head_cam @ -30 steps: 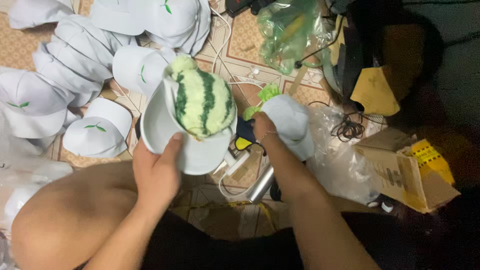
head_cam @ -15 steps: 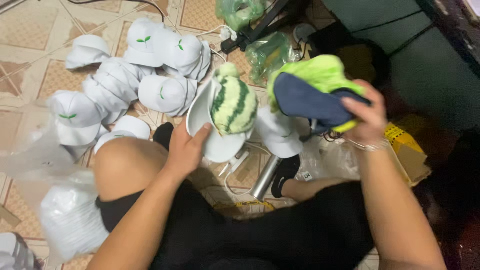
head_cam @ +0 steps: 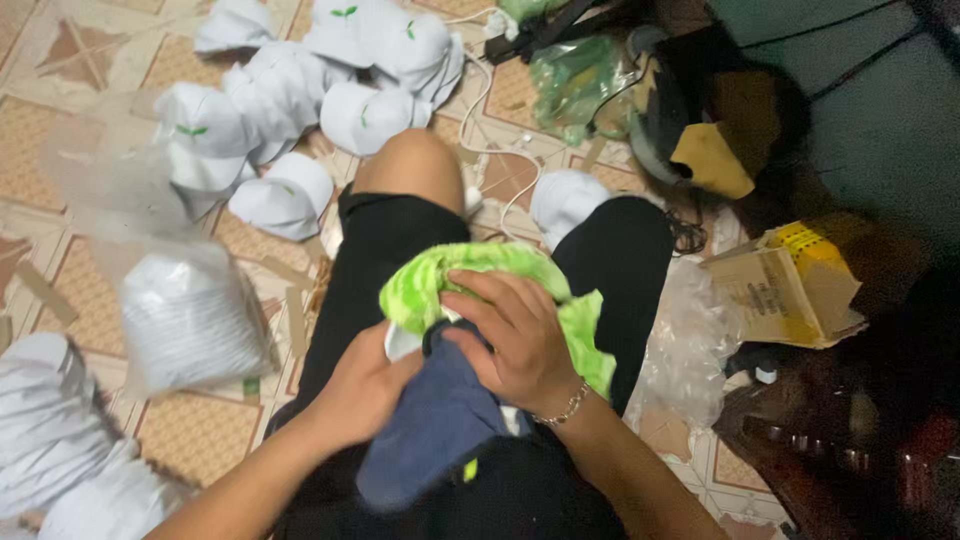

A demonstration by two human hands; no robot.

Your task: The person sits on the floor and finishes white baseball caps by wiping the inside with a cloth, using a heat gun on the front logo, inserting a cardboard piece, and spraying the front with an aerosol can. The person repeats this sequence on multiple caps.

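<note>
Right hand (head_cam: 520,335) closed over a bright green fuzzy cover (head_cam: 470,275), fingers spread across its top and thumb tucked under toward the dark blue cloth (head_cam: 430,430) below. Left hand (head_cam: 365,385) pressed against the same bundle from the left, fingers curled into the fold where green meets blue; grip closed on the blue cloth, though fingertips hidden. Thin bracelet (head_cam: 560,408) at the right wrist. Bundle resting on the lap, between two thighs in black shorts (head_cam: 390,240), one bare knee (head_cam: 410,165) raised just beyond. White cap (head_cam: 565,200) lying just past the right thigh. Further out on the patterned tiled floor (head_cam: 60,130), a heap of white caps with small green marks (head_cam: 300,90). Clear bag of stacked white caps (head_cam: 190,310) to the left, near the left thigh. Crumpled clear plastic (head_cam: 690,340) at the right, beside an open cardboard box (head_cam: 790,285). White cable (head_cam: 480,95) trailing over the tiles.
</note>
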